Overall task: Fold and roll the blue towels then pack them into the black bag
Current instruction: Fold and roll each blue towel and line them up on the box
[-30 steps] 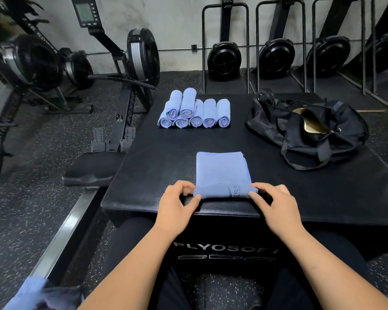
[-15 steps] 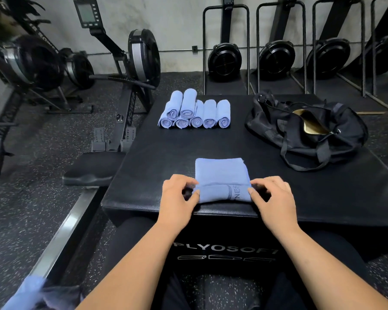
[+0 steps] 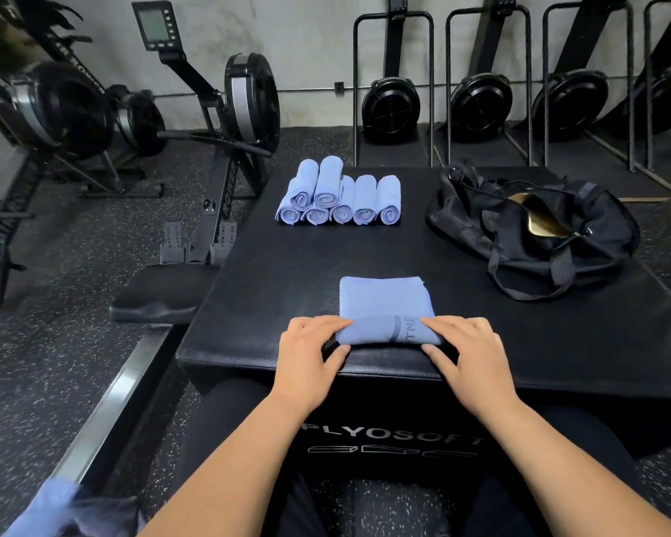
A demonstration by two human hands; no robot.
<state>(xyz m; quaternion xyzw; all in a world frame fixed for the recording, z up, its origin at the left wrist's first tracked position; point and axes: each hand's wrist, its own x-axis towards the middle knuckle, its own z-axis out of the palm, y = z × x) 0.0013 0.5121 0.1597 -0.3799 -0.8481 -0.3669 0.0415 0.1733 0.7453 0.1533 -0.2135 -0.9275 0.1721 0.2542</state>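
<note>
A folded blue towel [image 3: 384, 300] lies at the near edge of the black bench [image 3: 287, 273], its near end turned up into a roll. The left grip [image 3: 310, 350] holds the roll's left end, fingers on top and thumb against the near side. The right grip [image 3: 469, 350] holds the right end likewise. Seven rolled towels [image 3: 338, 195] are stacked at the far side, well left of the black bag [image 3: 527, 226], whose top gapes on a gold lining.

You see soft matt blue cloth towel [image 3: 384, 304], textured matt black vinyl box top [image 3: 287, 273], limp black fabric bag [image 3: 520, 226] upper right, speckled rubber floor [image 3: 55, 362], glossy metal rail [image 3: 105, 412] lower left.
</note>
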